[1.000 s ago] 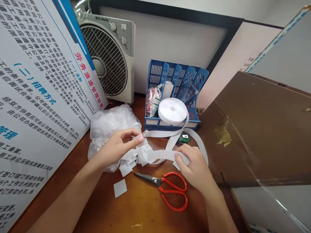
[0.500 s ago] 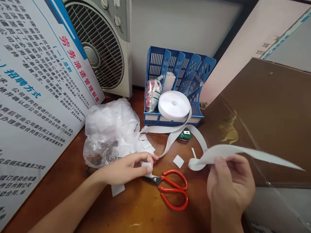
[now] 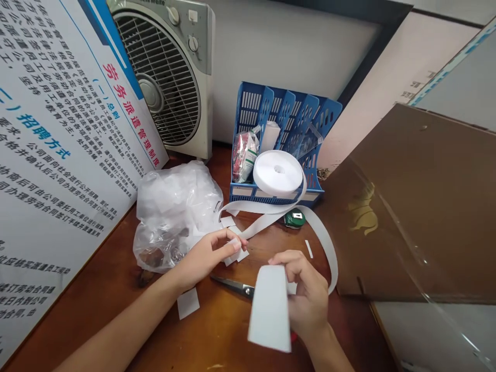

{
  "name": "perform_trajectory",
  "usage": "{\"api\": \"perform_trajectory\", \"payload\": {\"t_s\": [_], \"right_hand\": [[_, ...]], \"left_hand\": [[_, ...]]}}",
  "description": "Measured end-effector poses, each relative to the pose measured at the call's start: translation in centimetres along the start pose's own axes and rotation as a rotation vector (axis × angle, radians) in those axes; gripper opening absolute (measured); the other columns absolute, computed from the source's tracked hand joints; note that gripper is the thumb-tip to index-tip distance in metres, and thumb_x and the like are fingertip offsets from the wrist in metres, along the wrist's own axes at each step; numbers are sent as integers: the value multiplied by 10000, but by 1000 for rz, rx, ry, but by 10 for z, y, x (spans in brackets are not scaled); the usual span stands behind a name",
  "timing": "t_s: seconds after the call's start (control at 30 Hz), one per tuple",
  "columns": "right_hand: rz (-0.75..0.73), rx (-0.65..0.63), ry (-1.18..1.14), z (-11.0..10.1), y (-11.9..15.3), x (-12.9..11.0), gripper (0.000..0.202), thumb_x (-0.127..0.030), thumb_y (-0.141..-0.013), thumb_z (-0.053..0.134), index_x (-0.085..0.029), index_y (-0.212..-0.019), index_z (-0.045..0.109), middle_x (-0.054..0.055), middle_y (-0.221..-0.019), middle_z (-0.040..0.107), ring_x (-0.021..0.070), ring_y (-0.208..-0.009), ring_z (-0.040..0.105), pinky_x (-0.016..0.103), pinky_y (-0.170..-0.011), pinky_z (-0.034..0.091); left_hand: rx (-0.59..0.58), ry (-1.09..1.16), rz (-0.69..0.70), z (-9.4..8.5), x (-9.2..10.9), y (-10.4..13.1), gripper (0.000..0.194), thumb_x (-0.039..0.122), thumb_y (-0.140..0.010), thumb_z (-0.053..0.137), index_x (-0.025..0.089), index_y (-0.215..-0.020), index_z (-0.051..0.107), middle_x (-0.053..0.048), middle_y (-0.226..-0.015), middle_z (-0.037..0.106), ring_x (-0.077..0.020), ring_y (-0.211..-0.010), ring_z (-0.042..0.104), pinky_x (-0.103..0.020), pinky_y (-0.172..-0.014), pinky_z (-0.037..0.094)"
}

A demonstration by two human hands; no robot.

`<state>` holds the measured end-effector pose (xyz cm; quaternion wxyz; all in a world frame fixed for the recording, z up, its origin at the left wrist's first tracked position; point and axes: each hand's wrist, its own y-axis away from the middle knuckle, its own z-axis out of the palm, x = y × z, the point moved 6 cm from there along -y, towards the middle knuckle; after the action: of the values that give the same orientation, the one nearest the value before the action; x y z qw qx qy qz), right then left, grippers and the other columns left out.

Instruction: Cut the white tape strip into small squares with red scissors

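Note:
White strap runs in loops from a white roll [image 3: 278, 172] across the brown table. My left hand [image 3: 211, 257] pinches the strap [image 3: 263, 222] between thumb and fingers, above some cut white squares [image 3: 241, 255]. In my right hand [image 3: 308, 289] is the strap's free end [image 3: 270, 310], which hangs toward me. Beneath that hand lie scissors [image 3: 232, 285], their blades pointing left and their red handles mostly hidden. A separate white square [image 3: 188, 303] rests below my left wrist.
A clear plastic bag [image 3: 178, 201] stands left of centre, before a fan [image 3: 163, 77]. Behind the table's middle is a blue file rack [image 3: 253, 192]. A green tape measure [image 3: 294, 218] lies before it. Brown board [image 3: 422, 206] stands at the right, a printed board [image 3: 77, 170] at the left.
My right hand has moved left over the scissors, and the strap end now points toward me. My left hand has shifted slightly up; the white piece at its fingers no longer shows.

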<state>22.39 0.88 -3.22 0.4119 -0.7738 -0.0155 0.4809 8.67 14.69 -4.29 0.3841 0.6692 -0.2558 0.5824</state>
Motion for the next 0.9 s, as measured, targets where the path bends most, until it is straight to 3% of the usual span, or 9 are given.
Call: {"api": "perform_trajectory", "payload": {"t_s": [0.13,0.23,0.37,0.43,0.53,0.67,0.8,0.9], "right_hand": [[-12,58,1,-1,0,0,376,53,-719,662,-220,-944,535,28,-860,608,215,-790,583,374,-684,483],[-75,205,200,-17,-3,-11,280,27,-737,691,-210,-730,540,40,-883,580,209,-794,570,363,-675,452],[-128,406,386,-45,-8,-30,412,-13,-807,649,-210,-580,367,87,-1007,677,286,-966,633,449,-798,449],[-172,339,353,-48,-10,-30,403,1,-801,627,-220,-613,346,72,-907,702,319,-999,662,510,-869,454],[-176,121,329,-37,-10,-15,307,-10,-769,600,-228,-724,390,7,-745,625,273,-864,671,572,-958,404],[-43,-124,448,-12,-8,10,298,-29,-680,511,-231,-859,384,20,-803,543,235,-766,532,476,-810,389],[-2,-186,533,2,-8,11,419,-40,-624,503,-197,-1009,453,26,-849,481,231,-773,477,415,-753,347],[-12,-178,554,6,-7,4,470,-50,-618,516,-176,-1070,490,24,-847,482,239,-787,489,408,-742,335]], "left_hand": [[-21,24,-3,-3,8,4,249,424,-941,641,179,-899,636,-46,-1145,672,-166,-954,615,-262,-807,425],[-29,55,14,-8,15,7,225,403,-925,671,183,-880,644,-36,-1139,661,-167,-978,609,-253,-794,431],[-113,140,14,-10,17,11,167,358,-899,712,193,-876,692,-33,-1040,681,-159,-950,603,-260,-829,441],[-161,201,1,-8,16,13,143,329,-859,754,190,-852,721,-41,-1092,670,-167,-974,607,-269,-861,452],[-193,275,-17,-6,12,15,107,282,-788,814,192,-800,758,-49,-1172,636,-176,-992,610,-269,-850,482],[-145,305,34,-12,14,15,55,262,-790,805,222,-768,776,-47,-1313,598,-223,-1172,572,-310,-941,485],[-186,120,53,-12,19,17,31,269,-807,795,241,-805,783,-32,-1487,508,-283,-1417,397,-406,-1113,376],[-276,-89,45,-2,19,19,54,274,-800,806,234,-832,791,-38,-1487,515,-269,-1480,305,-380,-1170,295]]}}
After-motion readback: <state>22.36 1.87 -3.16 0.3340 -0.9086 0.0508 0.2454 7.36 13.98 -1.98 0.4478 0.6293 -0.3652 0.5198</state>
